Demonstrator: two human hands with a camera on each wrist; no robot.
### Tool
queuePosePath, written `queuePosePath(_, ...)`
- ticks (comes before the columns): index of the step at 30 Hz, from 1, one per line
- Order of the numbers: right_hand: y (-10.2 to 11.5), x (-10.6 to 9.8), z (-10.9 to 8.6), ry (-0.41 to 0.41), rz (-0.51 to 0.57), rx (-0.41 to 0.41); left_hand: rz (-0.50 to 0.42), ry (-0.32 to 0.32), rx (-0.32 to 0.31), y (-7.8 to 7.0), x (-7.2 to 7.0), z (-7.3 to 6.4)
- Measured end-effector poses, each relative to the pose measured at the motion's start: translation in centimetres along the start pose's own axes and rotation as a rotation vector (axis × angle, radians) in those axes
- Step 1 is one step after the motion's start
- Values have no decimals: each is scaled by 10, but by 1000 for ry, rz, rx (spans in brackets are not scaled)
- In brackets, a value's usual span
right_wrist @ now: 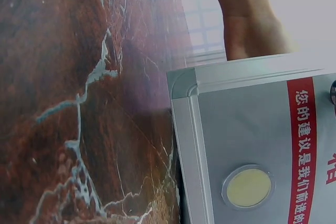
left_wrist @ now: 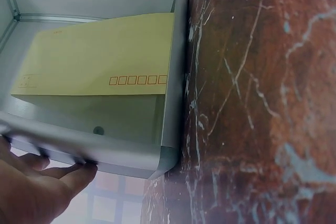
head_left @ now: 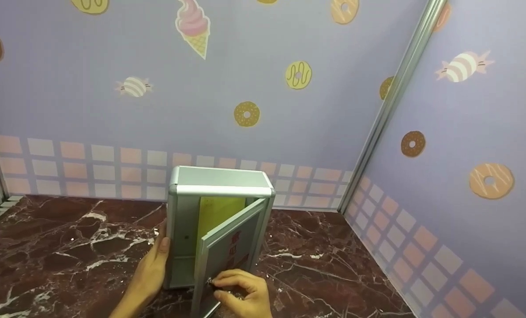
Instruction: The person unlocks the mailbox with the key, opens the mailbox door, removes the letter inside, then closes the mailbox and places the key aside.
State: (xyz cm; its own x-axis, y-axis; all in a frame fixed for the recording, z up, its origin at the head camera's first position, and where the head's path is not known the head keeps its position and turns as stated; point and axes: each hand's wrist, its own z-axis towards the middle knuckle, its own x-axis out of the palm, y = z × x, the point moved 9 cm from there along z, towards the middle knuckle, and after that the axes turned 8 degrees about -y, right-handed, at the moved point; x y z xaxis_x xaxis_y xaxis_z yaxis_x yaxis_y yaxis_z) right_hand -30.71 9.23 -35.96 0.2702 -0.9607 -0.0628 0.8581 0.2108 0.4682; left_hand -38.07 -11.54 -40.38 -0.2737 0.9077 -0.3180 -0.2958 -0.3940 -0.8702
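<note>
A silver metal suggestion box (head_left: 222, 177) stands on the table, its hinged door (head_left: 230, 251) swung partway out toward me. Inside leans a yellow envelope (head_left: 214, 216), and the left wrist view shows the row of red squares printed on this envelope (left_wrist: 94, 59). My left hand (head_left: 150, 269) rests against the box's left outer side; in the left wrist view its fingers (left_wrist: 79, 176) touch the outer wall. At the door's free edge my right hand (head_left: 245, 291) pinches a small key at the lock (head_left: 209, 281), mostly covered by the fingertips. The right wrist view shows the door's front (right_wrist: 247, 135) with red lettering.
The dark red marbled tabletop (head_left: 69, 247) spreads around the box. Behind it rises a lilac wall (head_left: 113, 115) with sweets printed on it. A metal post (head_left: 393, 106) marks the corner where the right wall (head_left: 448, 115) begins.
</note>
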Motion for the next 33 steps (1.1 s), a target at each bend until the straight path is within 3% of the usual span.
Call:
queuePosePath(7,-1,-2,-1,-11,8,14,-2,-5,32,-2,-1,1)
queuePosePath(17,3,-5,-1,20,46,-17,-7,11,0,1,0,0)
queuePosePath(33,3,-11,-3,29,107,38,-9,18,1,1,1,1)
